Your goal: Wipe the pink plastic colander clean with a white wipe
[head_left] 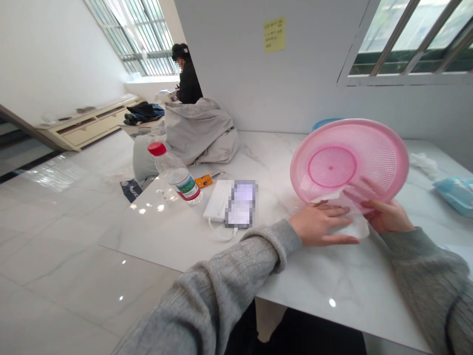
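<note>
A round pink plastic colander basket (380,153) stands tilted on the table, its perforated inside facing me. My right hand (391,215) grips its lower right rim, thumb in front and the other fingers partly seen through the mesh. At the lower edge my left hand (323,224) lies flat, fingers stretched out and thumb apart. Beneath its fingers is a thin white wipe (358,224), pressed against the colander's rim area. The hand covers part of the wipe, so I cannot tell whether it is folded.
Left on the marble-look table (273,167) are a red-capped bottle (181,177), an orange item (204,181), a white power bank (218,199) and a phone (242,203). Behind is grey cloth (199,130). A wipes pack (456,195) lies right. One person (190,76) sits farther back.
</note>
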`<state>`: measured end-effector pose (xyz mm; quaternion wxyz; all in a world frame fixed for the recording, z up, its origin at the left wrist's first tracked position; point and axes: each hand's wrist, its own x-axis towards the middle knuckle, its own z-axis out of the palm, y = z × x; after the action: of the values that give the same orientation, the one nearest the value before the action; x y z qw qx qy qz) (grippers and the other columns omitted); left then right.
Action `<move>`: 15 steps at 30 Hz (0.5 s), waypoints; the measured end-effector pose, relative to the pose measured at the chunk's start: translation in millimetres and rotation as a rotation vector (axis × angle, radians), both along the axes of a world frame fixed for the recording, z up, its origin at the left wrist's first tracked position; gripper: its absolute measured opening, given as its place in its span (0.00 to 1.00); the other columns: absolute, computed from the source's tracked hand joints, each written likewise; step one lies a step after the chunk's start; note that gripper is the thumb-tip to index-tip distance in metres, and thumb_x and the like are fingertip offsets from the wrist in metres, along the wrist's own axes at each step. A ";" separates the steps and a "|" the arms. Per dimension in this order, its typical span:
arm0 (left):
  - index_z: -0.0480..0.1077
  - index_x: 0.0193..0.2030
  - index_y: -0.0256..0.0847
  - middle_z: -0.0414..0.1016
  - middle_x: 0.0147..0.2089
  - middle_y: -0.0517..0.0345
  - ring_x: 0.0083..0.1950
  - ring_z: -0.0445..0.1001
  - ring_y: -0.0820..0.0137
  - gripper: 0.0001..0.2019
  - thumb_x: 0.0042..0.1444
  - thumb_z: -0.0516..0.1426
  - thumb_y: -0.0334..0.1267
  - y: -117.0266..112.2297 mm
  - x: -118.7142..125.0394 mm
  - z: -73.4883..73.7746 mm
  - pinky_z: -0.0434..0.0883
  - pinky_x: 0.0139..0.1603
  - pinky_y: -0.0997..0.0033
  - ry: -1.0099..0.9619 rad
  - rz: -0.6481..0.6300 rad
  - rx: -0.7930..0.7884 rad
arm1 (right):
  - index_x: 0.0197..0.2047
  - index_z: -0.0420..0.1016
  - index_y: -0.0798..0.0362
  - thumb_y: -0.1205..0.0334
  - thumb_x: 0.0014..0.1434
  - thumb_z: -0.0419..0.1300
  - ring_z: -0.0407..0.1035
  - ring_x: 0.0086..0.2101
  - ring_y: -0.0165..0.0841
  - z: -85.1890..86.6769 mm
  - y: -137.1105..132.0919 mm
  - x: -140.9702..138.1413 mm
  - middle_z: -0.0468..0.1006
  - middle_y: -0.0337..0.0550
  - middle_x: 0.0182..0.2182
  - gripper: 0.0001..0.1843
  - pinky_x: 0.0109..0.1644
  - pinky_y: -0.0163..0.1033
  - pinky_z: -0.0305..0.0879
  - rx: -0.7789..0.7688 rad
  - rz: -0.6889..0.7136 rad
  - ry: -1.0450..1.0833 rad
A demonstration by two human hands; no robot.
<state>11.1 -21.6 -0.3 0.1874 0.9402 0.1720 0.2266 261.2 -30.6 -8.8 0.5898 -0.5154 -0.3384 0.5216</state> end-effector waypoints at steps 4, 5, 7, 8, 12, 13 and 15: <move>0.75 0.70 0.40 0.77 0.72 0.43 0.74 0.76 0.59 0.23 0.76 0.56 0.49 5.3 1.9 -3.7 0.65 0.80 0.57 -0.102 0.034 -0.050 | 0.69 0.76 0.33 0.64 0.48 0.77 0.81 0.59 0.44 3.7 -3.6 -3.9 0.85 0.39 0.60 0.46 0.42 0.39 0.86 0.049 -0.007 -0.006; 0.75 0.70 0.39 0.77 0.72 0.42 0.74 0.76 0.58 0.23 0.76 0.57 0.47 6.6 1.9 -5.8 0.68 0.78 0.57 -0.095 0.061 -0.041 | 0.68 0.77 0.33 0.64 0.48 0.77 0.82 0.58 0.44 2.9 -4.2 -4.6 0.86 0.39 0.59 0.45 0.42 0.40 0.86 0.053 0.008 -0.007; 0.72 0.72 0.38 0.72 0.76 0.40 0.75 0.74 0.55 0.22 0.75 0.57 0.41 8.4 0.7 -9.7 0.71 0.75 0.53 -0.036 0.132 0.010 | 0.64 0.80 0.35 0.63 0.48 0.77 0.83 0.55 0.44 -0.3 -5.2 -5.6 0.87 0.40 0.56 0.40 0.44 0.42 0.86 0.043 0.057 0.002; 0.71 0.73 0.37 0.69 0.78 0.40 0.76 0.73 0.53 0.22 0.75 0.56 0.37 8.7 -0.5 -10.9 0.72 0.74 0.51 0.005 0.170 0.048 | 0.62 0.82 0.37 0.62 0.48 0.77 0.84 0.53 0.44 -2.2 -5.7 -5.9 0.87 0.41 0.56 0.36 0.45 0.43 0.86 0.033 0.084 0.006; 0.71 0.73 0.37 0.67 0.79 0.40 0.75 0.74 0.54 0.23 0.76 0.49 0.28 7.0 -4.8 -8.2 0.72 0.72 0.49 0.132 0.271 0.206 | 0.53 0.87 0.41 0.56 0.46 0.77 0.85 0.45 0.42 -5.9 -8.1 -4.9 0.88 0.44 0.54 0.28 0.42 0.43 0.85 -0.038 0.196 0.030; 0.71 0.72 0.37 0.70 0.78 0.42 0.75 0.75 0.55 0.23 0.76 0.49 0.28 6.3 -5.1 -6.1 0.73 0.71 0.51 0.150 0.275 0.237 | 0.52 0.87 0.42 0.54 0.47 0.76 0.85 0.45 0.43 -5.4 -9.0 -4.2 0.88 0.45 0.54 0.26 0.41 0.43 0.85 -0.041 0.208 0.046; 0.72 0.71 0.37 0.74 0.75 0.44 0.73 0.77 0.57 0.22 0.77 0.49 0.30 5.5 -5.1 -2.1 0.75 0.69 0.54 0.153 0.273 0.277 | 0.49 0.88 0.43 0.46 0.51 0.73 0.84 0.50 0.45 -2.9 -11.0 -2.4 0.87 0.47 0.57 0.23 0.42 0.45 0.84 -0.019 0.196 0.091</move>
<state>6.0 -16.2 -2.4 0.0103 0.9394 0.2788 0.1990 258.8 -41.6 -11.8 0.5458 -0.4609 -0.3552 0.6029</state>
